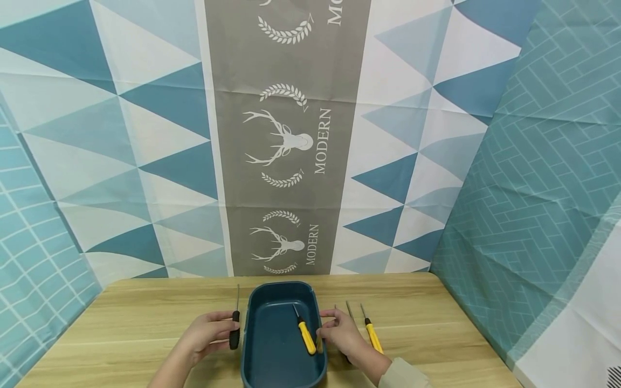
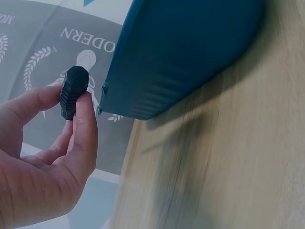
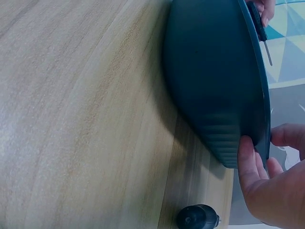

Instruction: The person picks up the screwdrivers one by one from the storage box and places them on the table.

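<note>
My left hand [image 1: 211,333] pinches the black handle of a screwdriver [image 1: 235,330] between thumb and fingers. Its shaft points away from me, just left of a dark blue plastic bin [image 1: 271,355]. The left wrist view shows the ridged handle [image 2: 74,90] end-on, apart from the bin's wall. Across the bin, my right hand [image 1: 345,335] pinches the right rim, with fingers against the outer wall [image 3: 214,86]. Inside lies a yellow-handled screwdriver [image 1: 306,337]. A small brownish piece [image 1: 319,343] beside it is partly covered by my right hand.
Right of the bin, another yellow-handled screwdriver [image 1: 373,337] lies on the wooden table [image 1: 427,334]. A thin metal shaft [image 1: 350,310] lies near it, partly behind my hand. In the right wrist view, a black handle [image 3: 196,217] rests on the table. Patterned cloth [image 1: 286,161] hangs behind.
</note>
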Tool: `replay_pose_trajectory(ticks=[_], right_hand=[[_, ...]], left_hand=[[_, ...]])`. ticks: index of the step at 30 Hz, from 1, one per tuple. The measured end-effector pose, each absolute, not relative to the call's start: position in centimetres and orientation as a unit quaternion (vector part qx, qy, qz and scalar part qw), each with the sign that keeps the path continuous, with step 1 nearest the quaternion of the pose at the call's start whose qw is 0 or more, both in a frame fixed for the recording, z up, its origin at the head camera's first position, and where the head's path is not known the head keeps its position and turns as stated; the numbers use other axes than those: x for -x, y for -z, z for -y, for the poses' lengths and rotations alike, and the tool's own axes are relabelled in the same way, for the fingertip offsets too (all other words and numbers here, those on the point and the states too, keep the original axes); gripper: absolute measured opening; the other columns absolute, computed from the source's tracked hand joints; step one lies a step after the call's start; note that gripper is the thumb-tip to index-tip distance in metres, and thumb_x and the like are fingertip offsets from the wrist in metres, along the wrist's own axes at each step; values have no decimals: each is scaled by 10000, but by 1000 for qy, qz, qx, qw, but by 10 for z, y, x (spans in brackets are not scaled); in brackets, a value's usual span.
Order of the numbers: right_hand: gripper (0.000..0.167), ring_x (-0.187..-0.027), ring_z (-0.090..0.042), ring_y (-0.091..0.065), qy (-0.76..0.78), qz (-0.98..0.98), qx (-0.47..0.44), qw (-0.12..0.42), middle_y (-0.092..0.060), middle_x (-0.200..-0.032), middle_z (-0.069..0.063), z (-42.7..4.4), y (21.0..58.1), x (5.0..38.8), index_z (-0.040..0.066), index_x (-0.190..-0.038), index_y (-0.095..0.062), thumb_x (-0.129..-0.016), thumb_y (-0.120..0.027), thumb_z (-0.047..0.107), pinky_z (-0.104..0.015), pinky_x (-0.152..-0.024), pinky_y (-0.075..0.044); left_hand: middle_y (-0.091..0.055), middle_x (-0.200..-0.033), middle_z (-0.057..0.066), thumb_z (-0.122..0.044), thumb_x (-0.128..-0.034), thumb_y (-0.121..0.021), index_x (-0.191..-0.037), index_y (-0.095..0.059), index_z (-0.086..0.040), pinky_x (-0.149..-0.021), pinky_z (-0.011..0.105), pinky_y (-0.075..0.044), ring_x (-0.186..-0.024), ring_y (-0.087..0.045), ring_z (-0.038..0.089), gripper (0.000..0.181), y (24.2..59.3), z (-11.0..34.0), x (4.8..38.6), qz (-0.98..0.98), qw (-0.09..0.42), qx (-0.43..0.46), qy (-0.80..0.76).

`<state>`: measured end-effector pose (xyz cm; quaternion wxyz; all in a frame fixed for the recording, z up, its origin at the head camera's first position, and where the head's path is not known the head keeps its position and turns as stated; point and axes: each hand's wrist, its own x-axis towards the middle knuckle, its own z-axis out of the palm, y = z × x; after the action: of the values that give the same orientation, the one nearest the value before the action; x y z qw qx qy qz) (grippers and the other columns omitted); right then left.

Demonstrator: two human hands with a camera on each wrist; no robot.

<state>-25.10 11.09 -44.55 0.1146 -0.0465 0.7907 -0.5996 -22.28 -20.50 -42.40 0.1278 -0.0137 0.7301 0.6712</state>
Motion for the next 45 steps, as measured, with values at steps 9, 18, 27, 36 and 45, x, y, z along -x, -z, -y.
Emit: replay_pose_trajectory(ticks=[9,18,27,36,45], right_hand=[[437,-722,-137,-569,602,-789,49,117,-603,-871,-95,-111,445,250,-54,-1233,-498,-824,-632,24,-322,-674,-518],[437,-707,-135,-560,597,-793,46,113,-605,-864,-91,-110,443,249,-53,-1226,-501,-817,-638,21,-312,-656,-508],[434,-712,-139,-560,592,-798,44,106,-605,-879,-96,-110,443,250,-52,-1212,-512,-808,-650,22,-312,-660,-511],[419,-697,-143,-560,593,-797,47,103,-605,-872,-96,-110,444,250,-52,-1203,-517,-811,-644,27,-310,-652,-511],[414,-698,-149,-559,598,-793,48,107,-598,-867,-93,-111,445,249,-44,-1190,-523,-804,-649,37,-294,-641,-508]], left_hand=[[-673,-1042,97,-153,-859,-637,-1351,-299,182,-760,347,-559,-903,-665,180,684,426,211,222,-732,128,33,-668],[-685,-999,66,-137,-862,-633,-1342,-304,190,-747,339,-561,-868,-670,163,667,431,218,221,-732,132,41,-668],[-690,-995,81,-139,-850,-649,-1335,-321,187,-739,340,-562,-858,-669,167,670,433,222,219,-734,127,55,-665],[-681,-987,68,-146,-859,-642,-1351,-286,189,-734,326,-558,-836,-658,151,693,436,227,216,-729,136,56,-668],[-682,-1008,80,-147,-861,-641,-1350,-282,192,-741,336,-557,-859,-663,170,695,439,230,217,-733,140,57,-663]])
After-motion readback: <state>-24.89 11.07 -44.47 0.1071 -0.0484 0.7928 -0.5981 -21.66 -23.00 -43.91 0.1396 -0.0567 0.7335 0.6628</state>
